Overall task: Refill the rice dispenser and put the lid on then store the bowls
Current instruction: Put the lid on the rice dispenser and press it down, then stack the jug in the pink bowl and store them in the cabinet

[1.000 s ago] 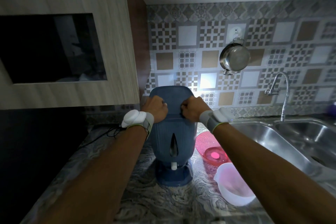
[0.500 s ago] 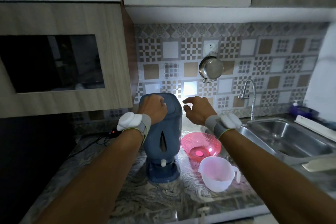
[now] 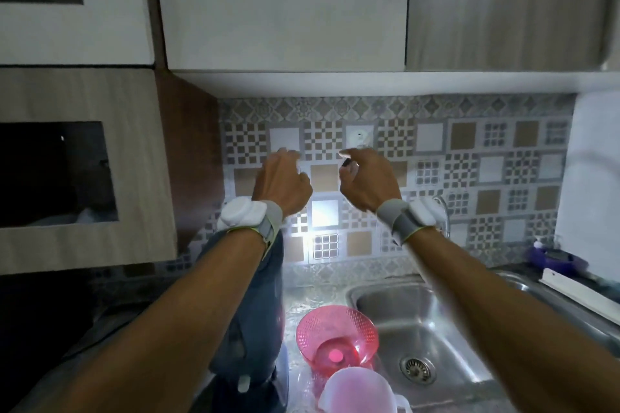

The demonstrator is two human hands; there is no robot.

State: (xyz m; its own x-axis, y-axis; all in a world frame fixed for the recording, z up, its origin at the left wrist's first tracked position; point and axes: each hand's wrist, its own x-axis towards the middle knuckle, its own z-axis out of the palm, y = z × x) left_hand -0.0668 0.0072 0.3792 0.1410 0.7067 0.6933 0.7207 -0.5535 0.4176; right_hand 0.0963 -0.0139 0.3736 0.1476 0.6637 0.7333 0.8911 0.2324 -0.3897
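Both hands are raised in front of the tiled wall below the upper cabinet (image 3: 281, 7), the left hand (image 3: 281, 183) and right hand (image 3: 367, 179) empty with fingers loosely curled. The blue rice dispenser (image 3: 258, 322) stands on the tabletop (image 3: 302, 292) under the left forearm. Just right of it, near the sink's (image 3: 436, 322) left edge, sit the pink bowl (image 3: 337, 337) and the white bowl (image 3: 355, 391).

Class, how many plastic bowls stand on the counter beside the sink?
2: a pink patterned plastic bowl beside the sink, and a pale translucent plastic bowl in front of it. Others may be hidden.
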